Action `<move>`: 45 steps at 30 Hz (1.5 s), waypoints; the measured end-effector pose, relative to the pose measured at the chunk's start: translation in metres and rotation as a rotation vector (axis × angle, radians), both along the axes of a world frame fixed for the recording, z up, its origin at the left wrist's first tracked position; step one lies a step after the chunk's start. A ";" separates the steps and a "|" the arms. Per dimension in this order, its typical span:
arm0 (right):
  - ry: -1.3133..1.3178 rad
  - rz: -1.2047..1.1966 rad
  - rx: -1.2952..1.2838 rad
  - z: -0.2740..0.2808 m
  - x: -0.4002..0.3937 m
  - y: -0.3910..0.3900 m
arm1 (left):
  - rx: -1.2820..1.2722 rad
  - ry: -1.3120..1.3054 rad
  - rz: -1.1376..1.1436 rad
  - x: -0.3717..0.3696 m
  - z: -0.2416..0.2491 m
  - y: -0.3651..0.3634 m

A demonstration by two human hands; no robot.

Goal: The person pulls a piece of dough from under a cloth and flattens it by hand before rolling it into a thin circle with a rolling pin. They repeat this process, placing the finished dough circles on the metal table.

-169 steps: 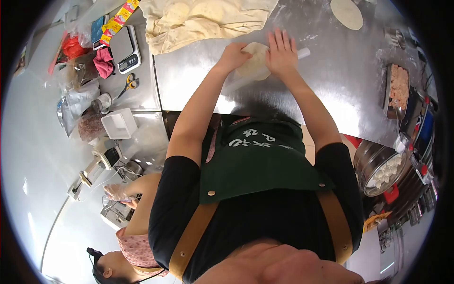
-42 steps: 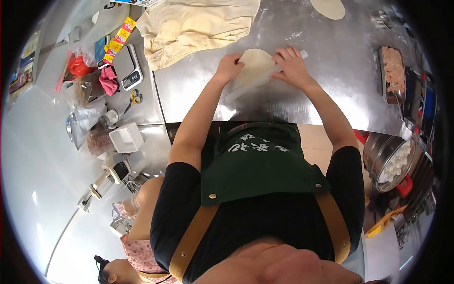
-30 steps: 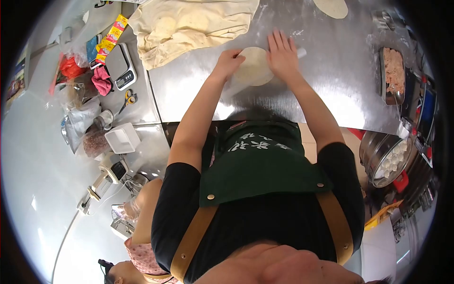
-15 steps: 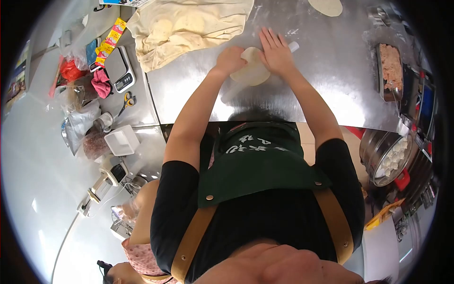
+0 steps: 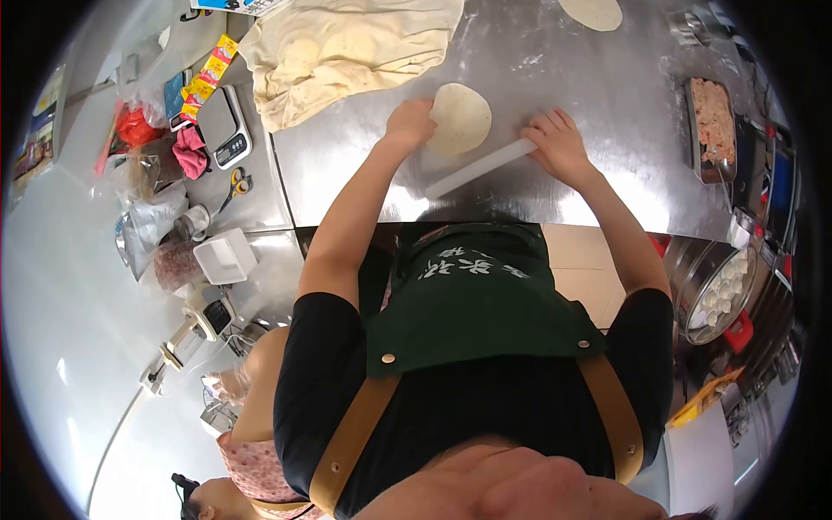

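Observation:
A round, flat piece of dough (image 5: 461,120) lies on the steel table (image 5: 347,139). My left hand (image 5: 411,124) is closed at its left edge, fingers pinching the dough. To the right of the dough, my right hand (image 5: 557,144) grips one end of a white rolling pin (image 5: 481,170), which slants down to the left, below the dough and apart from it. A cream cloth (image 5: 347,56) with rounded lumps under or on it is at the upper left. Another flat dough round (image 5: 594,12) lies at the top edge.
On the left are a digital scale (image 5: 223,126), yellow packets (image 5: 208,78), scissors (image 5: 234,188) and a white container (image 5: 225,256). At right stand a tray of filling (image 5: 714,130) and a steamer pot (image 5: 721,290). A co-worker (image 5: 260,451) is at lower left.
My right hand has drawn back to the right and down with the rolling pin, off the dough. The dough round now shows whole, with my left hand at its left side.

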State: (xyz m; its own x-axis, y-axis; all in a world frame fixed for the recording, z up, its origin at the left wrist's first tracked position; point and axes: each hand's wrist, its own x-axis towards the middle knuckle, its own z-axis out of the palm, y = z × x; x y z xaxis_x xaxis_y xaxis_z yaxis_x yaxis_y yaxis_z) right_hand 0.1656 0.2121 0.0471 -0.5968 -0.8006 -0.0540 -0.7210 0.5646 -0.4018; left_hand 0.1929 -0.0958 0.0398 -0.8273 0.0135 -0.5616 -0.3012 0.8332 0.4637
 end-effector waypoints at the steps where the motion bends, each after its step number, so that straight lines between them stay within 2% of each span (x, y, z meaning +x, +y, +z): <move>1: -0.010 0.014 -0.012 -0.002 -0.008 -0.011 | 0.020 0.031 -0.003 0.001 -0.009 -0.006; 4: -0.045 0.080 -0.048 -0.009 -0.026 -0.039 | 0.061 0.071 -0.016 0.006 -0.014 -0.015; 7: -0.017 0.027 -0.049 -0.012 -0.029 -0.060 | 0.085 0.069 -0.010 0.002 -0.010 -0.019; 9: 0.164 -0.163 -0.105 -0.027 -0.026 -0.080 | 0.152 0.086 0.025 0.002 -0.016 -0.020; 10: 0.254 -0.258 -0.132 -0.037 -0.022 -0.086 | 0.203 0.098 0.081 0.001 -0.012 -0.017; 12: 0.250 -0.307 -0.035 -0.049 0.000 -0.077 | 0.302 0.115 0.199 0.003 -0.005 -0.014; 15: 0.266 -0.326 0.039 -0.051 0.006 -0.077 | 0.511 0.086 0.336 -0.001 -0.024 -0.015; 18: 0.300 -0.361 0.064 -0.048 -0.025 -0.106 | 0.519 -0.013 0.393 -0.013 -0.029 -0.011; 21: 0.323 -0.368 0.044 -0.058 -0.045 -0.126 | 0.393 -0.028 0.182 -0.028 -0.027 -0.013; 24: 0.280 -0.326 -0.026 -0.056 -0.029 -0.104 | 0.115 0.143 -0.167 -0.035 -0.031 -0.008; 27: 0.123 -0.226 -0.045 -0.045 0.017 -0.055 | -0.101 0.108 -0.253 -0.027 -0.003 0.017; 30: 0.085 -0.118 -0.072 -0.040 0.039 -0.015 | -0.128 0.185 -0.294 -0.008 0.022 0.037; 33: 0.015 -0.123 -0.040 -0.025 0.046 0.014 | 0.212 0.190 -0.007 -0.002 0.049 0.031; 36: -0.009 -0.158 -0.073 -0.013 0.038 0.026 | 0.261 0.167 0.266 0.002 0.052 0.018; 38: -0.004 -0.153 -0.103 -0.005 0.032 0.021 | 0.208 0.181 0.250 0.023 0.000 0.009; 40: 0.025 -0.119 -0.150 -0.009 0.021 0.006 | 0.086 0.133 0.269 0.034 -0.020 0.011; 43: 0.016 -0.041 -0.131 -0.016 -0.005 -0.020 | 0.175 0.124 0.290 0.034 -0.022 0.005; 45: -0.002 0.004 -0.110 -0.017 -0.018 -0.037 | 0.392 0.062 0.480 0.030 -0.027 0.000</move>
State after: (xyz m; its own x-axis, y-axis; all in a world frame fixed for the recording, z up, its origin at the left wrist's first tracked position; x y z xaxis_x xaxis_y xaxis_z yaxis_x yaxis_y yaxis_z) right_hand 0.1471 0.1752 0.0300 -0.5935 -0.8041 0.0335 -0.7225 0.5140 -0.4624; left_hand 0.2230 -0.0962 0.0124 -0.8232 -0.1730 -0.5407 -0.5627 0.3755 0.7365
